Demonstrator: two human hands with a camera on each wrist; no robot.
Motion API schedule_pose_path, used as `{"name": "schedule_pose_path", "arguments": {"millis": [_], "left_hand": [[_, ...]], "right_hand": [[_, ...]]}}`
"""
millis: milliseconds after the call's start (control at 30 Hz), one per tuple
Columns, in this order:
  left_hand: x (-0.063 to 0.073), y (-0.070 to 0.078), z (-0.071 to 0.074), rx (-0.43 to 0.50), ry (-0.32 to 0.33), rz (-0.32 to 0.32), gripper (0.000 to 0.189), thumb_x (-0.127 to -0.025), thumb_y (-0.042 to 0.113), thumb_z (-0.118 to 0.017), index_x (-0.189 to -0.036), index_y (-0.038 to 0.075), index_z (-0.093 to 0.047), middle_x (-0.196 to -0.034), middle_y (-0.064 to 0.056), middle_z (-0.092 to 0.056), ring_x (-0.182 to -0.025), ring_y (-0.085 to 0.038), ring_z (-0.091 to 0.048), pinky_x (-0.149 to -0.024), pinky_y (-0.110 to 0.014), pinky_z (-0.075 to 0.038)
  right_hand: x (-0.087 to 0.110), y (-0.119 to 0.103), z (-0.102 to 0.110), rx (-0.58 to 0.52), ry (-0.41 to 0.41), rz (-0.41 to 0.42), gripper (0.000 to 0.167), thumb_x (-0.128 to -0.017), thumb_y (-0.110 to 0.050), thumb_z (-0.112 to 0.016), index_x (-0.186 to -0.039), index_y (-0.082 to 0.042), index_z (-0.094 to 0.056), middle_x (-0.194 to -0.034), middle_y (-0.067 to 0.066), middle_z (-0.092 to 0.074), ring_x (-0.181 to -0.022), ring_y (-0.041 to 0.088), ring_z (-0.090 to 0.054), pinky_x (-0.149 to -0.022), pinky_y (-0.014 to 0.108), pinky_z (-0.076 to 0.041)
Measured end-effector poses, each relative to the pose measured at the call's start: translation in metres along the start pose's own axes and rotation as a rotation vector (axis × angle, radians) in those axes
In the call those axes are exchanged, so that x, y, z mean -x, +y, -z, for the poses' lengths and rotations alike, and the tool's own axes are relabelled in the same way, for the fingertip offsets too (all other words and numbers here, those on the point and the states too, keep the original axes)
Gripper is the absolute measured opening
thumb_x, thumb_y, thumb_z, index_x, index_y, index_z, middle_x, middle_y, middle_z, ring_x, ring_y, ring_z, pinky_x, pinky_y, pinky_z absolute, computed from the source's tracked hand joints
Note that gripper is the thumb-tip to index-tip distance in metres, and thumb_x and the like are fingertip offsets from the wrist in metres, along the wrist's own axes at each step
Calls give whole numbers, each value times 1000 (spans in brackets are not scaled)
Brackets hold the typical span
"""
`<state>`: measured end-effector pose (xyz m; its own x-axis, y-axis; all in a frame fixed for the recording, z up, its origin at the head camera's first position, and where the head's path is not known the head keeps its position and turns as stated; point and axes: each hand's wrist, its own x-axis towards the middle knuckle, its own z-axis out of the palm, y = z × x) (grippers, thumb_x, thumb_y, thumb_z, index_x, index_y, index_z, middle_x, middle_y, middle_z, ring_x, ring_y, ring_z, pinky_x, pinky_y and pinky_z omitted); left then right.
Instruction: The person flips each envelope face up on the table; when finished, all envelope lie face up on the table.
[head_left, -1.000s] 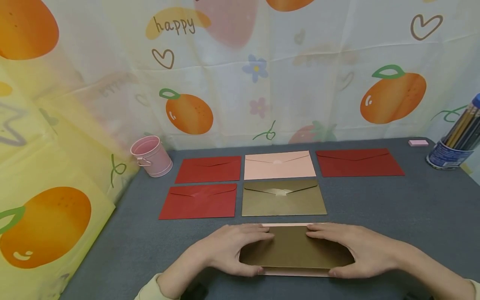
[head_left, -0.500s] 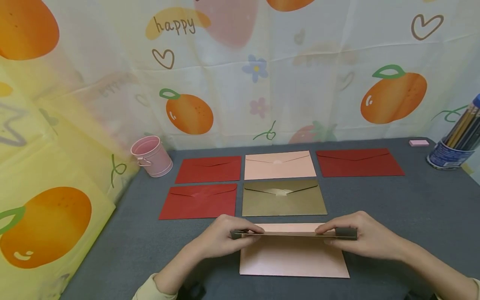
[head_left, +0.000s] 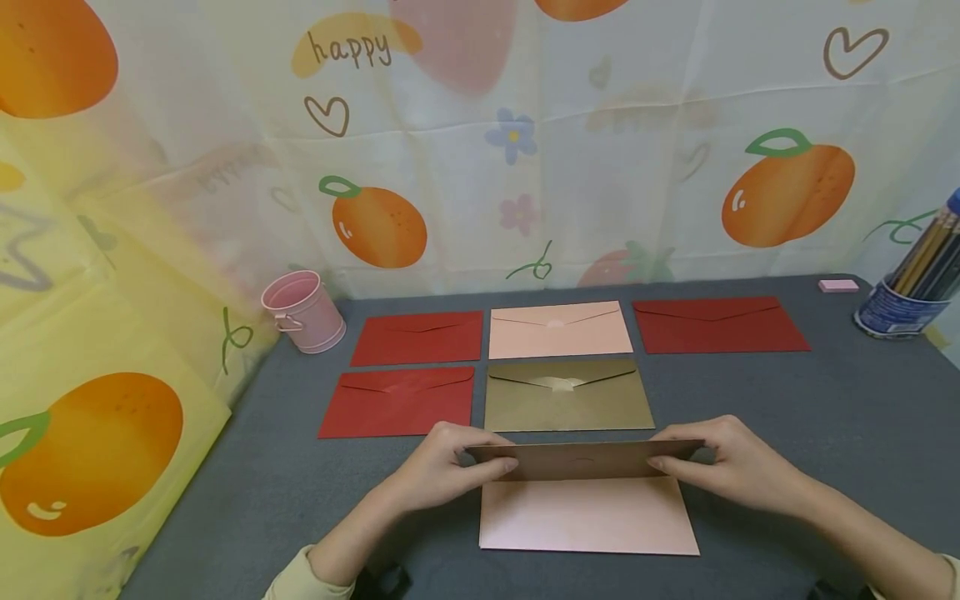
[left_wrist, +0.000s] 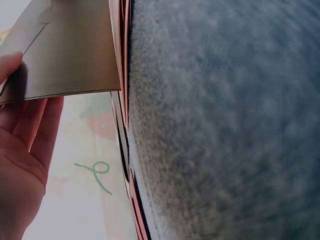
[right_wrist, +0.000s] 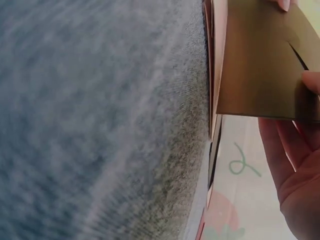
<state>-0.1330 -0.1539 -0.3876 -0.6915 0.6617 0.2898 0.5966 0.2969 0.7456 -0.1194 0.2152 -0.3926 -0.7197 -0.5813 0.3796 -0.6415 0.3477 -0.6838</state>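
Observation:
My left hand (head_left: 442, 471) and right hand (head_left: 731, 462) pinch a gold envelope (head_left: 581, 461) by its two ends, thumbs on the near face. It is held tilted up, and in the left wrist view a flap line crosses its face (left_wrist: 75, 55). Fingers of the right hand lie behind it in the right wrist view. Directly below lies a pale pink envelope (head_left: 588, 521), partly covered by the gold one. Seen edge-on in the left wrist view, several reddish and pink envelope edges (left_wrist: 126, 50) are layered at the lower border of the gold envelope.
Beyond the hands lie two red envelopes (head_left: 397, 404) at left, a pink envelope (head_left: 561, 331) and another gold envelope (head_left: 570, 400) in the middle, and a dark red envelope (head_left: 720, 325) at right. A pink bucket (head_left: 303, 312), pen holder (head_left: 900, 308) and small pink block (head_left: 837, 286) stand behind.
The gold envelope lay flat on the pink one with both hands around its ends. It has been lifted and tipped up, uncovering much of the pink envelope, and its face now shows.

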Motion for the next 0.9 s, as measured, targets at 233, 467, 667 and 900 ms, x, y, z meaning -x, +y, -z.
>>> {"name": "schedule_pose_path", "arguments": {"millis": [233, 467, 667, 900], "left_hand": [[0, -6, 3, 30, -30, -4, 13, -90, 15, -71, -103, 12, -74, -92, 7, -72, -79, -4, -65, -72, -27, -55], [3, -10, 10, 19, -63, 67, 17, -89, 16, -73, -105, 13, -74, -90, 7, -72, -75, -3, -65, -69, -26, -55], [6, -13, 12, 35, -25, 138, 4, -86, 11, -76, -89, 11, -74, -81, 2, -72, -72, -7, -65, -67, -29, -56], [2, -13, 8, 81, 63, 270, 7, -85, 15, -76, -83, 13, -70, -79, 4, -69, -72, -11, -63, -67, -28, -54]], "right_hand": [[-1, 3, 1, 5, -21, -30, 19, -87, -7, -73, -102, -18, -73, -89, -10, -72, -70, 0, -60, -52, 21, -45], [0, 6, 1, 21, -51, -112, 5, -86, -16, -76, -91, -17, -74, -78, -15, -67, -58, -5, -48, -45, 18, -39], [2, 9, 3, 57, -12, -180, 16, -83, -17, -79, -72, -22, -67, -59, -22, -51, -49, -7, -36, -42, 17, -32], [2, 13, 10, -15, 40, -328, 8, -85, -19, -77, -92, -17, -74, -83, -9, -71, -70, 3, -63, -58, 22, -49]]}}
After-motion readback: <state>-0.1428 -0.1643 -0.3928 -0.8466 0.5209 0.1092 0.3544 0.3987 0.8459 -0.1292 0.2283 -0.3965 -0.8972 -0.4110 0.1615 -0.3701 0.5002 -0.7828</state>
